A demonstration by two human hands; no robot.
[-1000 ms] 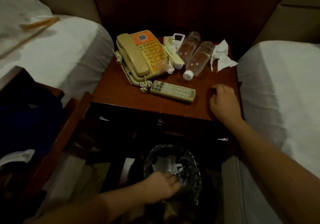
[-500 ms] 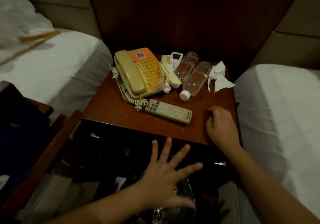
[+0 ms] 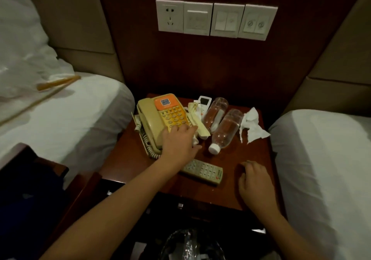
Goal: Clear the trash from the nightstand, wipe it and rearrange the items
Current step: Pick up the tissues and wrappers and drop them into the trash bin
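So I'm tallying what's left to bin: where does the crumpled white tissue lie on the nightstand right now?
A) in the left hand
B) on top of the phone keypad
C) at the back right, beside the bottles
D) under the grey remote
C: the crumpled tissue lies at the nightstand's back right corner, just right of the two lying bottles, apart from the remote and the left hand.
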